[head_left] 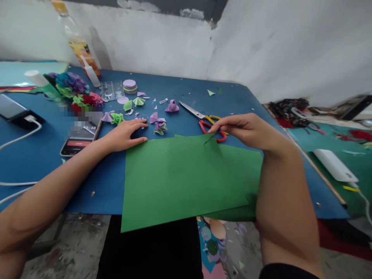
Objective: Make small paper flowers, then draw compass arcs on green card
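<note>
A large green sheet of paper (180, 178) lies at the table's front, its lower edge hanging over the side. Another green sheet (247, 153) shows beneath it to the right. My left hand (126, 133) rests palm down with fingers spread, its thumb at the sheet's upper left corner. With thumb and fingertips together, my right hand (240, 130) pinches green paper at the top edge, where a thin dark sliver shows. Scissors (197, 113) with red and yellow handles lie just beyond, partly hidden by that hand. Small folded purple and green paper pieces (159, 123) lie past my left fingers.
Left of my arm are a phone (81, 133), a power bank (17, 110) with a white cable and a heap of crinkled coloured paper (77, 87). A bottle (77, 42) stands by the wall. Paper discs (130, 85) sit stacked. At right, another table holds a white device (334, 164).
</note>
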Demonstrator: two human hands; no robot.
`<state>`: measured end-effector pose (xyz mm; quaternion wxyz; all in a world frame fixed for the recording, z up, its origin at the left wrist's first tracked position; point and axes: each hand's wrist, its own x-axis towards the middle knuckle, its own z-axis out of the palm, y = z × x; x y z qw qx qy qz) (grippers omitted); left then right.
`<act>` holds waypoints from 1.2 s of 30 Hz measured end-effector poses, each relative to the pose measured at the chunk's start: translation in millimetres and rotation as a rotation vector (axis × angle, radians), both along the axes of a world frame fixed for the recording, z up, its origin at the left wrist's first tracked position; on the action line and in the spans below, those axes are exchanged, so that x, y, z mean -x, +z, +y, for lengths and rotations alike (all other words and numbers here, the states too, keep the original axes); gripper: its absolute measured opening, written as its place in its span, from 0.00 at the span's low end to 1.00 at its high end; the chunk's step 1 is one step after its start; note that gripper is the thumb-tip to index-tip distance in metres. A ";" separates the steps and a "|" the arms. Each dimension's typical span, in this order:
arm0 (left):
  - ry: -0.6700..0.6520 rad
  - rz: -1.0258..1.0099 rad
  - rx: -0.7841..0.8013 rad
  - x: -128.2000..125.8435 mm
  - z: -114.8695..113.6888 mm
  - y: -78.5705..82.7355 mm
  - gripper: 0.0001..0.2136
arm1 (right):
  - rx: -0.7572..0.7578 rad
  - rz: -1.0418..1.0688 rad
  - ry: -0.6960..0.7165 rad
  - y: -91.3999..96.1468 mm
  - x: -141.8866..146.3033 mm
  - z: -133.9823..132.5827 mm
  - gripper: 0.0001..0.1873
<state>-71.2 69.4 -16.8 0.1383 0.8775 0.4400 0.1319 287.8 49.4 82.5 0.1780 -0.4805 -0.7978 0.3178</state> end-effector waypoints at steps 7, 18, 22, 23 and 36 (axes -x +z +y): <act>-0.004 -0.003 -0.003 0.3 0.3 -0.3 0.32 | -0.029 0.100 0.031 -8.1 3.1 6.2 0.15; 0.002 0.005 0.007 -0.5 -0.5 1.2 0.32 | -0.080 0.090 -0.121 -9.1 -14.0 12.4 0.16; 0.001 -0.004 0.010 -0.1 -0.3 0.4 0.32 | -0.041 0.003 -0.208 1.4 -19.1 5.5 0.16; 0.001 -0.005 0.010 0.0 -0.2 0.1 0.32 | -0.027 -0.007 -0.231 3.9 -19.6 3.8 0.16; 0.008 -0.002 0.031 0.1 0.3 1.2 0.30 | 0.045 -0.018 -0.070 10.0 -6.1 -5.4 0.17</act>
